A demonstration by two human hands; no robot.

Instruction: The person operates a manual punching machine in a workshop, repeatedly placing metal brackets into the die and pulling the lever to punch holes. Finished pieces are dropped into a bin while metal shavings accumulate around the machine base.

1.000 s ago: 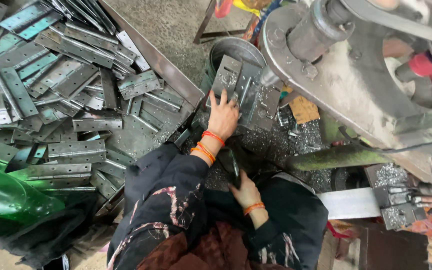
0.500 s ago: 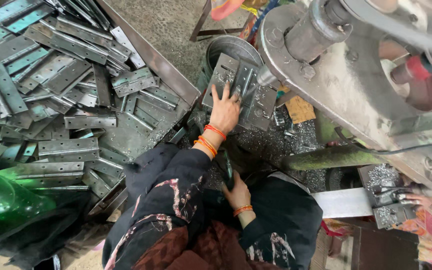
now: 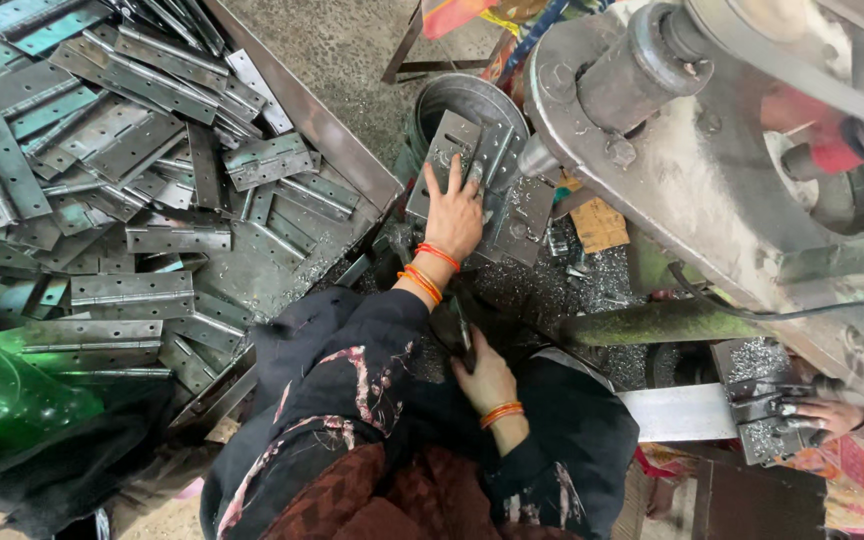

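Reaching forward, left hand (image 3: 454, 213) lies open, fingers spread flat on grey perforated steel hinge plates (image 3: 449, 150) stacked against a round metal drum (image 3: 472, 100); right hand (image 3: 487, 378), drawn near the lap, grips a thin dark tool (image 3: 463, 332).

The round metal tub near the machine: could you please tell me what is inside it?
Grey metal hinge plates stand in the round metal tub; the left hand rests on them. The plates hide the tub's bottom.

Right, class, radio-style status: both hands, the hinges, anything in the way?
Left hand flat on upright hinge plates. Right hand low, gripping a dark tool. Metal shavings litter the bench.
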